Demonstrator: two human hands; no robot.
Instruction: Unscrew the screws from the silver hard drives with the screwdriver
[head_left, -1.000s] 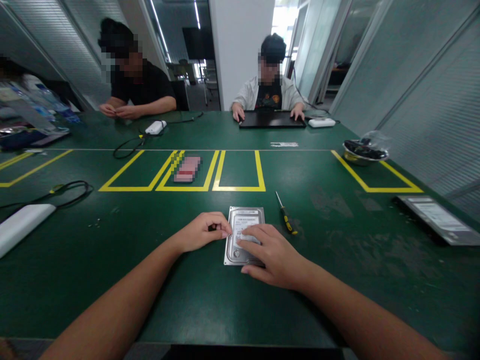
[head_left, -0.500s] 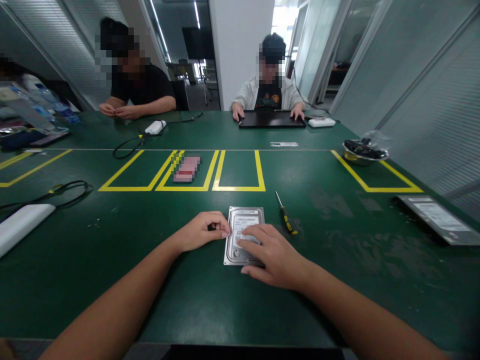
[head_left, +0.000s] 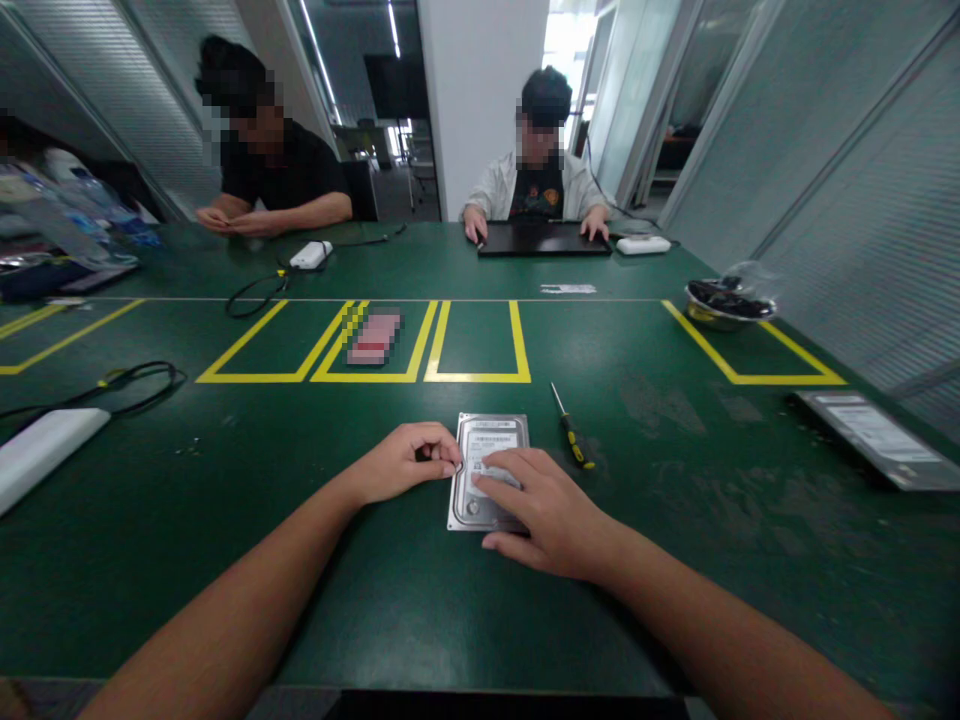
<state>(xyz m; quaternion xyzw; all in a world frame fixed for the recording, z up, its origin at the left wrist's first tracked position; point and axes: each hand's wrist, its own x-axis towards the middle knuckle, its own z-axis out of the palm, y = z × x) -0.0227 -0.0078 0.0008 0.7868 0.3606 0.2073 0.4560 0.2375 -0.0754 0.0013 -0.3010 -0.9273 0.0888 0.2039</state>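
Note:
A silver hard drive (head_left: 469,508) with a white label lies flat on the green table (head_left: 420,620) in front of me. At its left edge is my left hand (head_left: 411,462), fingers curled and thumb and fingertips pinched together; whatever they may hold is too small to name. My right hand (head_left: 551,512) rests over the drive's right side, its fingers spread across the label and its thumb near the lower edge. A screwdriver (head_left: 574,440) with a yellow and black handle lies to the right of the drive.
Yellow tape marks (head_left: 480,378) line the table, with a pink item (head_left: 375,338) inside one. Another drive (head_left: 877,440) and a metal bowl (head_left: 724,318) are at right. A white power strip (head_left: 49,452) lies left. Across sit two people, one holding a dark panel (head_left: 544,239).

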